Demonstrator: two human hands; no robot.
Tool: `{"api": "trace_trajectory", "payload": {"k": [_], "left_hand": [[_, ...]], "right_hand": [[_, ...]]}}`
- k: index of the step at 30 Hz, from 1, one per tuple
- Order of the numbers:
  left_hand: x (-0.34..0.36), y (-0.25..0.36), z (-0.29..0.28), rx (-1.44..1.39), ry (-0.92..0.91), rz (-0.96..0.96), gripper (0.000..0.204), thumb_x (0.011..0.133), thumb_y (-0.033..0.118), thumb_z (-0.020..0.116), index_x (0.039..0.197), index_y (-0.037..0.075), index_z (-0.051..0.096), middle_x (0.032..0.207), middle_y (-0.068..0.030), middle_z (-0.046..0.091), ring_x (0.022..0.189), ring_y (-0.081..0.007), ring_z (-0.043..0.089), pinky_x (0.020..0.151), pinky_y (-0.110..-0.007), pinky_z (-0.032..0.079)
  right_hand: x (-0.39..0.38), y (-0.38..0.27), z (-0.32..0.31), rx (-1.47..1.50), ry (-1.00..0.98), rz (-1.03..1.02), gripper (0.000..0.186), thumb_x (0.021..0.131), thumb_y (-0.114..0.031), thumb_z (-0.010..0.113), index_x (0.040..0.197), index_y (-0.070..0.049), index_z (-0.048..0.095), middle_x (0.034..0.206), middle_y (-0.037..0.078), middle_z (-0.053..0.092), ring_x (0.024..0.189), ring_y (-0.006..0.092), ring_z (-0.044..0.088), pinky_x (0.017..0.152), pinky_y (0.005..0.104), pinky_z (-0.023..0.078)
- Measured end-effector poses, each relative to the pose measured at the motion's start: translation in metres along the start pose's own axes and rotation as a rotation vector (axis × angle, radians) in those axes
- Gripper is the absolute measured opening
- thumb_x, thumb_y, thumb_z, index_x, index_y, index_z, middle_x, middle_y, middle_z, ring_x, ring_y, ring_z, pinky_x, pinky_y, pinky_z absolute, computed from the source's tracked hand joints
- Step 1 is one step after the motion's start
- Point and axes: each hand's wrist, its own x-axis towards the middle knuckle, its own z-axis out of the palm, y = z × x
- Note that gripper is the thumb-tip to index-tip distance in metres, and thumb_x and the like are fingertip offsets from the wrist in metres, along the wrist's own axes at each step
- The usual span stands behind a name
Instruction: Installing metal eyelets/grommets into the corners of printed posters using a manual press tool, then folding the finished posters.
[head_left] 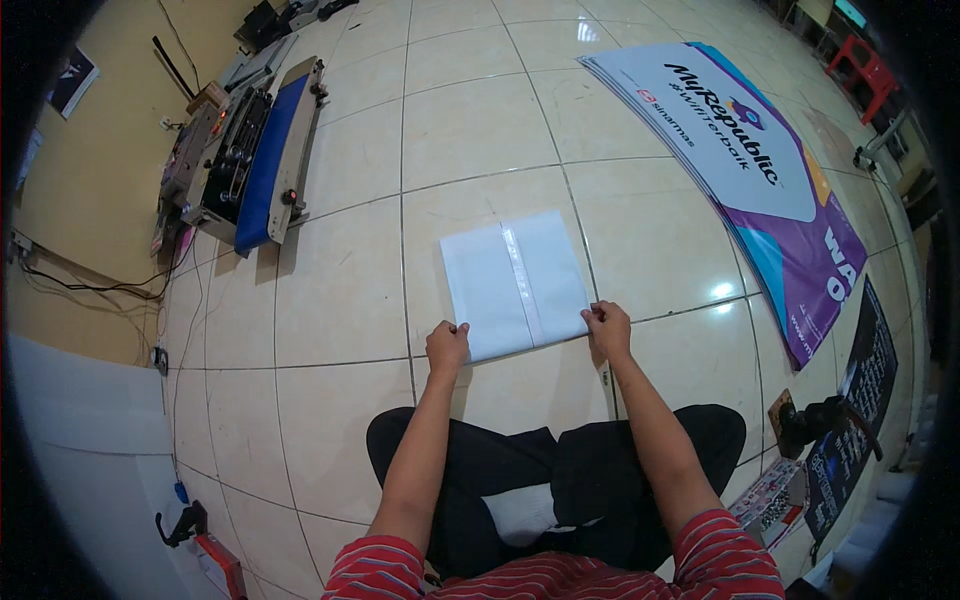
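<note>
A flat white folded sheet [485,290] lies on the tiled floor in front of my crossed legs. A shiny strip [520,275] runs down its middle from the far edge to the near edge. My left hand [447,346] pinches the near left corner, thumb against the edge. At the near right corner my right hand [608,328] grips the sheet between thumb and fingers. Both forearms reach forward over my dark trousers.
A stack of printed banners [740,150] in white, purple and blue lies at the right. At the far left stands a machine with a blue belt [272,165]. Black cables [95,287] run along the left wall. A black handled tool [815,425] rests near my right knee.
</note>
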Motion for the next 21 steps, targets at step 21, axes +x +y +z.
{"api": "trace_trajectory", "payload": {"k": [21], "left_hand": [[0.090,0.058,0.016,0.522,-0.027,0.377,0.069,0.078,0.027,0.050,0.132,-0.009,0.029,0.140,-0.0257,0.026,0.132,-0.0351,0.020,0.109,-0.046,0.012]], "right_hand": [[0.097,-0.092,0.072,-0.575,0.041,-0.598,0.061,0.082,-0.038,0.050,0.129,0.000,0.039,0.138,0.018,0.034,0.130,0.0310,0.028,0.104,0.0516,0.022]]}}
